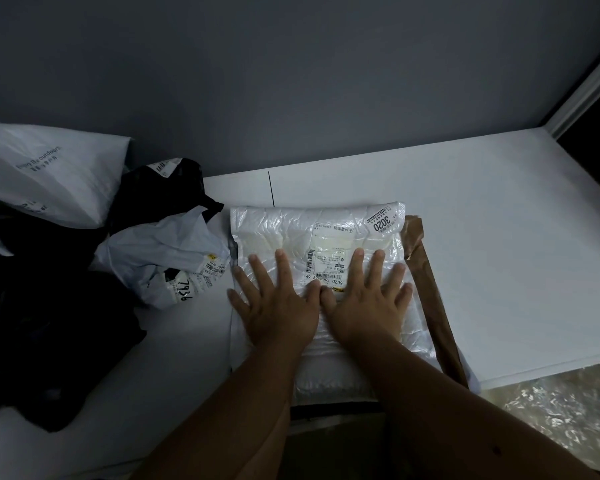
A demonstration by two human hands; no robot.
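Two grips released, flat | left grip [278, 306], right grip [365, 303] | white parcel [291, 230] underneath

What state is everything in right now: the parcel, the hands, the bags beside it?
White parcel: lying flat, label up, pressed under both hands.
Left hand: fingers straight and spread, pressing the parcel.
Right hand: fingers straight and spread, pressing the parcel.
Brown strip: creased, lying along the parcel's right edge.
Grey bag: crumpled, left of the parcel.
Black bag: crumpled, behind the grey bag.
White bag: puffed up, far left.
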